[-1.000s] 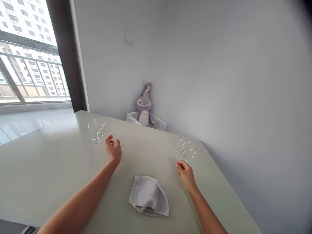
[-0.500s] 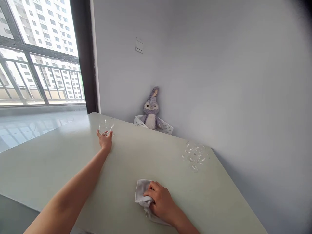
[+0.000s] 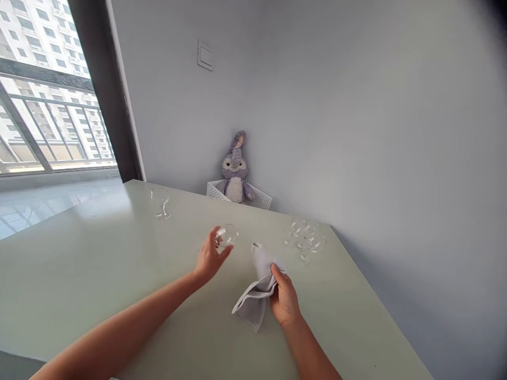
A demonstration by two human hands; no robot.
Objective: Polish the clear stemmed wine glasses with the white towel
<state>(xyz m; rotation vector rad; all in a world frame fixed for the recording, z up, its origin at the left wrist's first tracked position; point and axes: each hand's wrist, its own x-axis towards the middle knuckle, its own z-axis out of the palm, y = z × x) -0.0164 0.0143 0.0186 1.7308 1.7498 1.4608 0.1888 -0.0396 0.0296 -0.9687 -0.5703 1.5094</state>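
My left hand is closed around a clear stemmed glass, with its bowl tipped to the right over the middle of the table. Part of this glass is hidden behind the fingers. Just to its right, a light grey cloth hangs in folds from my right hand, pinched between thumb and fingers. Another clear stemmed glass stands upright near the far left edge. Several similar glasses are grouped close together at the far right.
The pale green table reaches to the wall on the right. Behind its far edge, a purple plush toy sits in a white perforated basket. A window is at the left.
My left hand has come right and nearer from the far left, carrying one glass and leaving another there. My right hand has raised the cloth and turned. The view has shifted slightly.
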